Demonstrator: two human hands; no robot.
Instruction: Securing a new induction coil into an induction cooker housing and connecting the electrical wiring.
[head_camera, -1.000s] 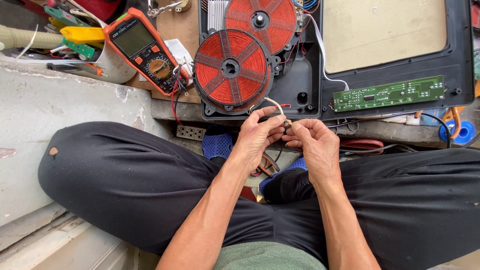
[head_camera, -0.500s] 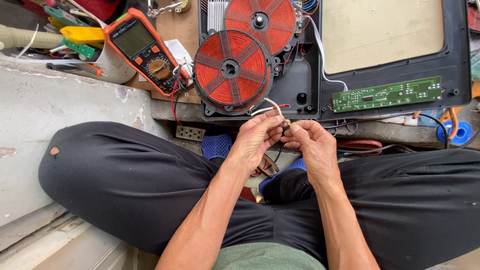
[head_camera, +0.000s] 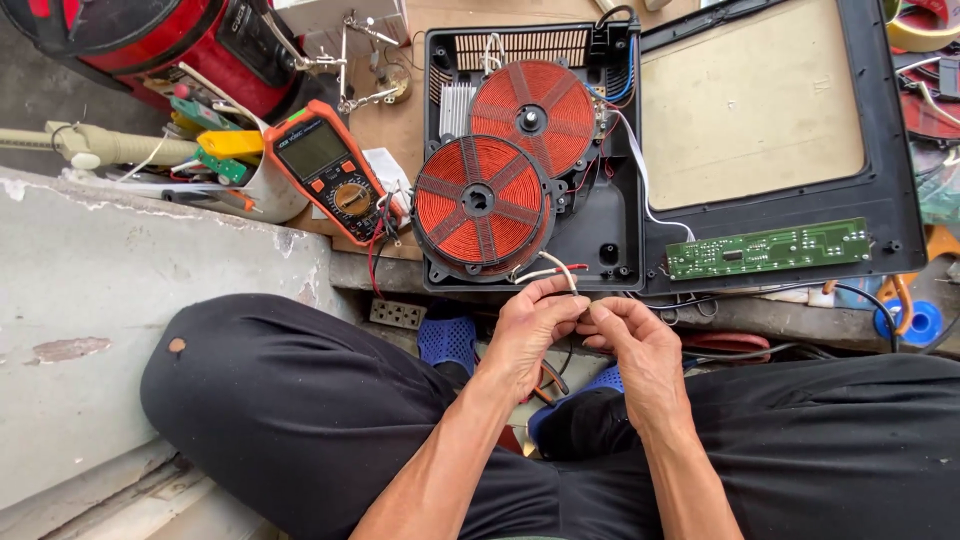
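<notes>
Pale sleeved wire (head_camera: 556, 270), held between both hands just below the front edge of the opened induction cooker (head_camera: 530, 160), above the lap and between the knees. Curving from the lower coil up and over into the fingertips. Left hand (head_camera: 530, 330) pinched on the wire with thumb and forefinger, the other fingers curled. Right hand (head_camera: 635, 340) meeting it fingertip to fingertip, also closed in a pinch on the wire's end or on something small there; too small to tell which. Just above the hands, the lower red coil (head_camera: 480, 205), round and flat, partly overlapping the upper red coil (head_camera: 533, 118) inside the black housing. To the right, the lifted black top panel (head_camera: 890, 180) lying face down, with a green circuit board (head_camera: 768, 248) along its near edge. To the left, an orange multimeter (head_camera: 328, 172) tilted on the cardboard-covered surface (head_camera: 440, 20), red and black leads trailing from it. Farther left, a white cup of tools (head_camera: 262, 190) and a red round container (head_camera: 170, 40). Below the ledge, blue sandals (head_camera: 446, 340) between the black trouser legs.
</notes>
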